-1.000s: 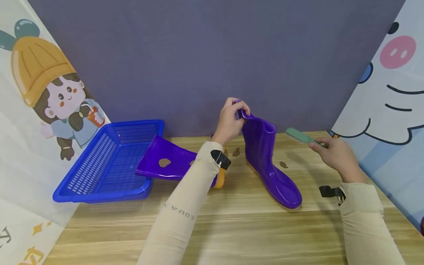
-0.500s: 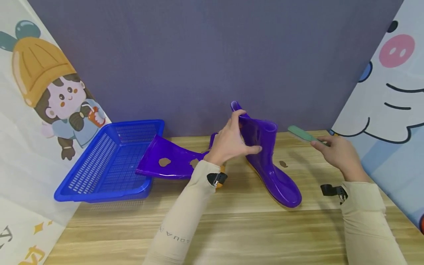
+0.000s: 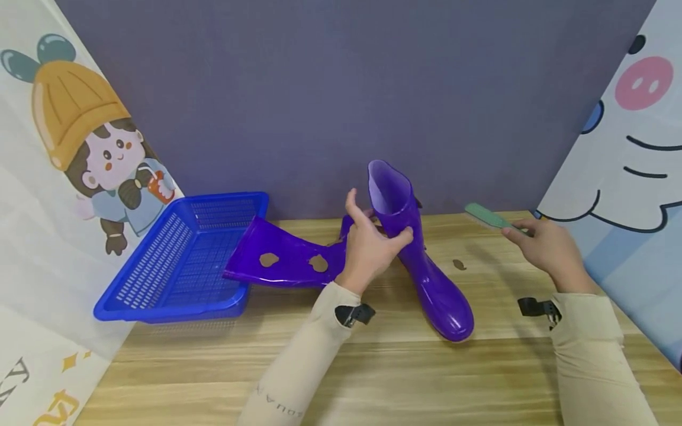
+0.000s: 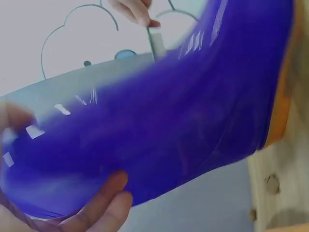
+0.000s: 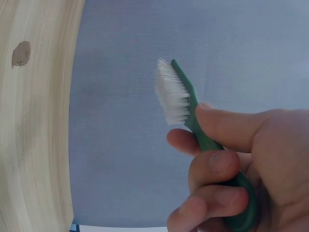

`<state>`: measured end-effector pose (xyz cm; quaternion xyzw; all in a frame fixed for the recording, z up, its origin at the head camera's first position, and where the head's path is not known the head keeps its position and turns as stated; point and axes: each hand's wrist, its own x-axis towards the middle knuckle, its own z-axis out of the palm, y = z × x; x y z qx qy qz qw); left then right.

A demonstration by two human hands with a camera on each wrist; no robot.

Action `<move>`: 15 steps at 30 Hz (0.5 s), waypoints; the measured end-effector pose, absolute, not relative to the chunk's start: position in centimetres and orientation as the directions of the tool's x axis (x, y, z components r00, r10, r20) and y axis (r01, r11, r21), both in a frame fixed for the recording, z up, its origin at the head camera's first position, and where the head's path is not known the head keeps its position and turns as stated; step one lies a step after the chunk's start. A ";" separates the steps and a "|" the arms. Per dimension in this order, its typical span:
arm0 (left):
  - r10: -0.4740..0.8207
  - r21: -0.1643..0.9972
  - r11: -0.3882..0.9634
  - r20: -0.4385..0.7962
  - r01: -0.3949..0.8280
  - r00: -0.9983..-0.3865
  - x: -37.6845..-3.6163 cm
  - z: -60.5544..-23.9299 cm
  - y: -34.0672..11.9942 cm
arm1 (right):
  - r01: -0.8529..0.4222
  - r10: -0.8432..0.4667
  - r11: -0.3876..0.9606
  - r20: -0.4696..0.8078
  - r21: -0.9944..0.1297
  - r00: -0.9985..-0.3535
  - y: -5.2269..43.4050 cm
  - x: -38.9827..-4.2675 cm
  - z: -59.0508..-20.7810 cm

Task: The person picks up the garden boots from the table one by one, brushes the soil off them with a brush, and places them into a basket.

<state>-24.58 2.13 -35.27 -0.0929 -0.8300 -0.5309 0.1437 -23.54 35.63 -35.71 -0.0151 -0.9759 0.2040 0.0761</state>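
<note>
Left hand [image 3: 373,248] grips an upright purple boot [image 3: 421,260] by its shaft; right hand [image 3: 549,251], well apart, clutches a green brush [image 3: 487,218].

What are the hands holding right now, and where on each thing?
The left hand grips the upright purple boot round its shaft, below the opening. The right hand holds the green brush by its handle, bristle end free.

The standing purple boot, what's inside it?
The standing purple boot, gripped by the left hand, shows only a pale purple lining at its open top. Deeper down, the shaft and foot are hidden by its walls.
</note>
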 end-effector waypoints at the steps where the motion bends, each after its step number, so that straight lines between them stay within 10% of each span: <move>1: -0.017 0.854 0.425 0.338 0.300 -0.941 -24.6 -35.4 2.0 | -0.001 0.060 0.916 0.139 -0.402 -0.989 35.6 -23.5 -35.7; 15: 0.010 0.864 0.406 0.323 0.299 -0.946 -24.9 -35.7 0.0 | 0.010 0.058 0.911 0.105 -0.413 -0.993 35.5 -23.6 -35.8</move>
